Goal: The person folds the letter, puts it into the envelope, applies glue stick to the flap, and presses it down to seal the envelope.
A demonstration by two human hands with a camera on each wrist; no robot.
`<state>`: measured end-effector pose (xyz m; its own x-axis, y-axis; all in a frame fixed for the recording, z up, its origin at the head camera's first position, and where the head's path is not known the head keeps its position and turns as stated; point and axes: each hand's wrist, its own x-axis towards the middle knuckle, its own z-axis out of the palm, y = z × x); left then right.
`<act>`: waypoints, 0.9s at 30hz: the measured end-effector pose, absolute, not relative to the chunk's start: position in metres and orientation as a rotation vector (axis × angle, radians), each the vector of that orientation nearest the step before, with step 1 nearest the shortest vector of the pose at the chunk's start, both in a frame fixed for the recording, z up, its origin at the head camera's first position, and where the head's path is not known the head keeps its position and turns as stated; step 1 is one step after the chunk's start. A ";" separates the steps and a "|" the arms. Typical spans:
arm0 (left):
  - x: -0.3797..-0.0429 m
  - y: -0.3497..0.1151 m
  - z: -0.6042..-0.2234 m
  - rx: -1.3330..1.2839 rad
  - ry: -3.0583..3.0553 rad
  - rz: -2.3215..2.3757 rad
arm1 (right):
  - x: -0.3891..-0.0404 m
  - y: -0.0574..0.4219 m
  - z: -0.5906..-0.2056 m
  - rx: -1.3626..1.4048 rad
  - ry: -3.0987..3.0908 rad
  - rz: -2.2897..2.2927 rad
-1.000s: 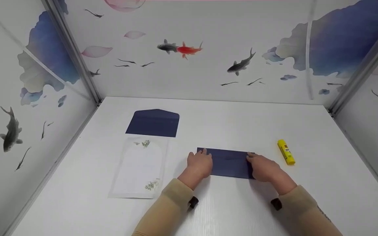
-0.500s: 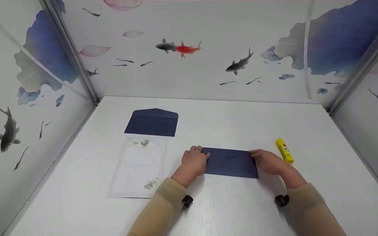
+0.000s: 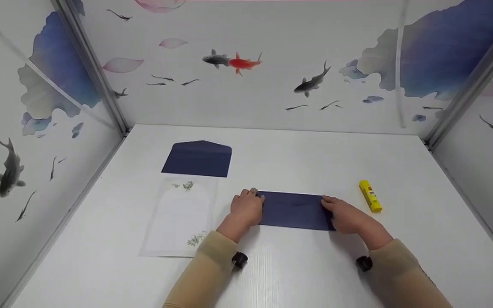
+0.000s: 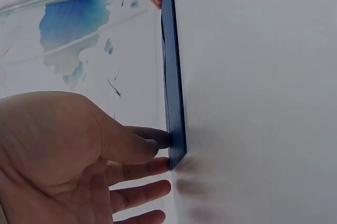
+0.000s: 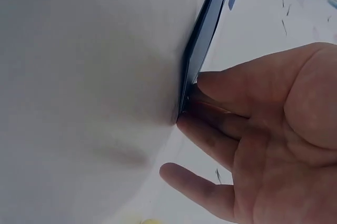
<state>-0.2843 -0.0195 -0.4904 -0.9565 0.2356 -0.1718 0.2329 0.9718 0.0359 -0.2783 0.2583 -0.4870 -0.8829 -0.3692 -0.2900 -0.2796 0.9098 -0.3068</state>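
A dark navy envelope (image 3: 295, 210) lies crosswise on the white table between both hands, its long sides facing front and back. At its left end is my left hand (image 3: 246, 208), thumb over the top face and fingers at the end edge. The left wrist view shows the index fingertip (image 4: 163, 139) against the envelope, with the lower fingers spread near the table. My right hand (image 3: 345, 216) pinches the right end. In the right wrist view its thumb (image 5: 210, 84) lies on the envelope and other fingers are at the corner, partly hidden; one finger stands apart.
A second navy envelope (image 3: 197, 160) with its pointed flap raised lies at the back left. In front of it is a pale translucent sheet (image 3: 180, 222) printed with green leaves. A yellow glue stick (image 3: 370, 196) lies right of my right hand. Painted walls enclose the table (image 3: 298, 273).
The envelope shifts slightly right, then left again, with both hands at its ends. My left hand ends farther left than a second ago. The other things stay put.
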 end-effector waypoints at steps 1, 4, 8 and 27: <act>-0.285 -0.020 -0.490 0.353 2.946 0.004 | -0.279 0.258 -0.488 -0.474 2.723 -0.367; -0.285 -0.023 -0.490 0.348 2.932 0.019 | -0.280 0.260 -0.490 -0.465 2.698 -0.405; -0.285 -0.025 -0.491 0.291 2.918 0.219 | -0.284 0.265 -0.493 -0.414 2.681 -0.547; -0.232 0.008 -0.484 0.525 2.767 0.211 | -0.231 0.215 -0.484 -0.483 2.667 -0.483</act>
